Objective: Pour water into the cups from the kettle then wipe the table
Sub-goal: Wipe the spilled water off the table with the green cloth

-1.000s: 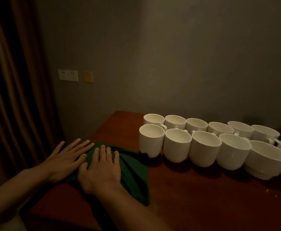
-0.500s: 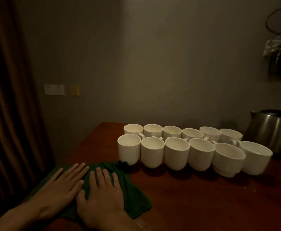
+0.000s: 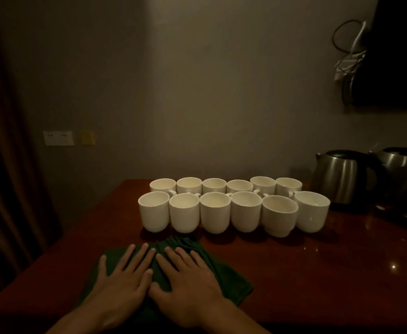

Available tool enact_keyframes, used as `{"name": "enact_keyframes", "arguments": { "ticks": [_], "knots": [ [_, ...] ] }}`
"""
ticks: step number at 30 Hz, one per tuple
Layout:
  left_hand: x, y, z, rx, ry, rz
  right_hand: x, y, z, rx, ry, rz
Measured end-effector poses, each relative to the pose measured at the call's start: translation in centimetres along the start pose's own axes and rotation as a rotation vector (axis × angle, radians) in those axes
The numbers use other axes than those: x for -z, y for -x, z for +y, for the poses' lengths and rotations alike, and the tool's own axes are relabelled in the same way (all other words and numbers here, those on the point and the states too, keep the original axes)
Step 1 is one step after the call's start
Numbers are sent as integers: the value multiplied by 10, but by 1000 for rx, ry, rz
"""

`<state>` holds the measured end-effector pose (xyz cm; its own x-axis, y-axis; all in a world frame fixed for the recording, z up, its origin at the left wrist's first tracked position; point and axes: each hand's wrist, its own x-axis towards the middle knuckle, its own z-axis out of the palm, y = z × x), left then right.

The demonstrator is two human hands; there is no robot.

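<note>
A dark green cloth [image 3: 229,284] lies on the reddish-brown table [image 3: 318,273], just in front of the cups. My left hand [image 3: 123,280] and my right hand [image 3: 188,283] press flat on it side by side, fingers spread and pointing toward the cups. Several white cups [image 3: 214,212] stand in two rows across the middle of the table; the cloth's bunched far edge almost touches the front row. A steel kettle [image 3: 340,177] stands at the right behind the cups.
A second steel kettle [image 3: 405,165] sits at the far right edge on a dark base. A curtain [image 3: 9,165] hangs at the left beside the table's left edge. Cables [image 3: 349,51] hang on the wall at upper right.
Both hands have slid the cloth rightward along the table's front, from its left end to in front of the cups. The view has swung right, bringing both kettles into sight.
</note>
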<state>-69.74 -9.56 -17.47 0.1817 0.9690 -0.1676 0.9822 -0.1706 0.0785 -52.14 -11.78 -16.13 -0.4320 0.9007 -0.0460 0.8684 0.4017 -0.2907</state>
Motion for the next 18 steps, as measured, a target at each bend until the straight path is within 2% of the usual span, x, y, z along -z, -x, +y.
{"name": "enact_keyframes", "arguments": {
  "ticks": [18],
  "knots": [
    [-9,-13,136,-84,4,56,16,69,113,-130,79,91]
  ]
}}
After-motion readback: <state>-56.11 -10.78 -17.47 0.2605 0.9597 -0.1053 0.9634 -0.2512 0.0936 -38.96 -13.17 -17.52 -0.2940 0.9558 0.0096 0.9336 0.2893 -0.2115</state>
